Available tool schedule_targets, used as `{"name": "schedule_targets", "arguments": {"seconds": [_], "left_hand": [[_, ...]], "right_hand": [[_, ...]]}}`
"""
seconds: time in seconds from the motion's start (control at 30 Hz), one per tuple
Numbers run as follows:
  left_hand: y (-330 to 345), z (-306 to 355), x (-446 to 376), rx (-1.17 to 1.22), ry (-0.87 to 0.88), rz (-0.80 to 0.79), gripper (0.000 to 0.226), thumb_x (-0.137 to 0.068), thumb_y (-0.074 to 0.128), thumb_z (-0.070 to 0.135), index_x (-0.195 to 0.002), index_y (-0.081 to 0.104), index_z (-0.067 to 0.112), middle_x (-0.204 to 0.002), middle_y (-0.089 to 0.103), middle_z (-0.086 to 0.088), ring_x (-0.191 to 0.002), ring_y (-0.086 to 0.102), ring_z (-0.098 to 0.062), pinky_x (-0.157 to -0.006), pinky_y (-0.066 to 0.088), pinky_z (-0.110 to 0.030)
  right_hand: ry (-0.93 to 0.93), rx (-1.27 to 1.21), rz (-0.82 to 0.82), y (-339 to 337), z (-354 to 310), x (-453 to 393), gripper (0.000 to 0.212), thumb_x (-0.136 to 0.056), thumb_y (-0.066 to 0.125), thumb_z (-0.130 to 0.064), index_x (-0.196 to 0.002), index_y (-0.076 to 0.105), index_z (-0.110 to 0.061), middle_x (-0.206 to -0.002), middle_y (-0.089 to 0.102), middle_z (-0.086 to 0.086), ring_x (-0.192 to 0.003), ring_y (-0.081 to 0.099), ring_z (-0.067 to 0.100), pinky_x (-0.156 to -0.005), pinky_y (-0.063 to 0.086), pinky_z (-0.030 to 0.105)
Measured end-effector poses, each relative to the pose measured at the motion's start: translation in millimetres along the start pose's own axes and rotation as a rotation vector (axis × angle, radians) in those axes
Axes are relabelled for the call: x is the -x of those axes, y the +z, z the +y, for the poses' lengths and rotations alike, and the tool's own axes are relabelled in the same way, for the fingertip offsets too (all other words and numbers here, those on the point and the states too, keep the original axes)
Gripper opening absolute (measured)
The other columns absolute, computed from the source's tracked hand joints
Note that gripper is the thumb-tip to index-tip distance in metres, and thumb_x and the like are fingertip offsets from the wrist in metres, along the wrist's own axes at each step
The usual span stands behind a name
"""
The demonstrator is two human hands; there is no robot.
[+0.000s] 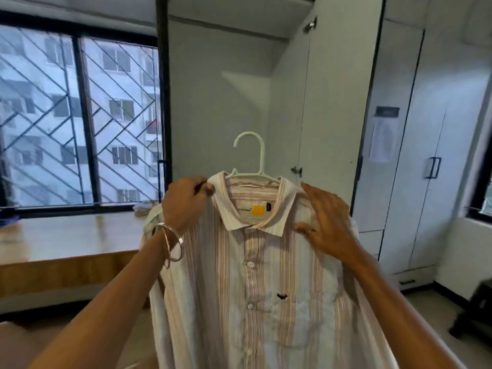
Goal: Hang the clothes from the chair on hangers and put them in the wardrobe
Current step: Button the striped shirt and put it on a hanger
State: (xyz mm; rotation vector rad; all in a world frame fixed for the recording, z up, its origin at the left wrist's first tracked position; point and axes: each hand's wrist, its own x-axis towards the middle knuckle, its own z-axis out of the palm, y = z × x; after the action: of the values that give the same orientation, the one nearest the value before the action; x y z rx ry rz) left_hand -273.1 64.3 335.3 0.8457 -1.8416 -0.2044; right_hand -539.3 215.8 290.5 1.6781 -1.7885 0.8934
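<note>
A pale striped shirt (255,283) with a yellow neck label hangs on a light green plastic hanger (253,155), held up in front of me. My left hand (186,201) pinches the collar at the shirt's left shoulder. On the right shoulder my right hand (327,222) grips the fabric, thumb curled under near the collar tip. The hanger's hook stands free above the collar. The white wardrobe (399,129) stands behind and to the right, one door swung open.
A wooden bench-like platform (66,235) runs under the barred window (80,115) at the left, with a small bundle (143,207) on it. A dark stool (476,307) sits on the floor at the right. Closed wardrobe doors with black handles (432,167) fill the right wall.
</note>
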Motion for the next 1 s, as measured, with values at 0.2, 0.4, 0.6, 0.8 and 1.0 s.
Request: {"name": "schedule_targets", "arguments": {"seconds": [0.2,0.4,0.6,0.8,1.0], "left_hand": [[112.7,-25.4,-123.5,0.093,-0.047,-0.01,0.023,-0.092,0.057,0.026,-0.077,0.068,0.012,-0.069,0.061,-0.005,-0.07,0.057,-0.024,-0.061,0.038,-0.03],[206.5,-49.2,-264.5,0.1,-0.009,-0.006,0.026,-0.09,0.059,0.026,-0.076,0.069,0.007,-0.067,0.062,-0.013,-0.065,0.057,-0.027,-0.06,0.041,-0.033],[273.8,-53.1,-361.7,0.146,0.079,-0.049,0.027,-0.091,0.059,0.024,-0.074,0.068,0.006,-0.06,0.054,-0.004,-0.055,0.046,-0.015,-0.055,0.036,-0.027],[341.4,-49.6,-485.2,-0.041,0.207,-0.053,0.024,-0.091,0.056,0.027,-0.099,0.071,0.01,-0.092,0.069,-0.007,-0.087,0.062,-0.024,-0.077,0.047,-0.03],[407.9,-40.2,-623.5,-0.488,0.432,0.131,0.03,-0.085,0.057,0.022,-0.112,0.064,0.013,-0.112,0.065,-0.007,-0.105,0.06,-0.028,-0.089,0.048,-0.039]], "right_hand": [[-0.085,0.361,0.12,72.1,82.6,-102.7,0.099,-0.072,0.059,-0.063,-0.148,0.024,-0.011,-0.132,0.047,0.015,-0.116,0.044,0.034,-0.094,0.037,0.053],[-0.079,0.493,0.139,114.9,161.5,-225.8,0.09,-0.07,0.059,-0.059,-0.142,0.038,-0.01,-0.121,0.056,0.011,-0.101,0.054,0.03,-0.076,0.042,0.045],[-0.022,0.452,0.21,141.7,218.3,-308.1,0.087,-0.064,0.079,-0.049,-0.137,0.047,-0.015,-0.122,0.058,0.005,-0.103,0.056,0.031,-0.078,0.039,0.047],[0.048,0.462,0.326,178.1,284.0,-425.2,0.087,-0.056,0.084,-0.051,-0.131,0.055,-0.02,-0.113,0.064,0.003,-0.1,0.057,0.032,-0.077,0.036,0.047],[0.085,0.657,0.387,190.6,352.1,-572.4,0.084,-0.077,0.061,-0.066,-0.145,0.034,-0.025,-0.137,0.049,0.002,-0.122,0.045,0.027,-0.09,0.036,0.047]]}}
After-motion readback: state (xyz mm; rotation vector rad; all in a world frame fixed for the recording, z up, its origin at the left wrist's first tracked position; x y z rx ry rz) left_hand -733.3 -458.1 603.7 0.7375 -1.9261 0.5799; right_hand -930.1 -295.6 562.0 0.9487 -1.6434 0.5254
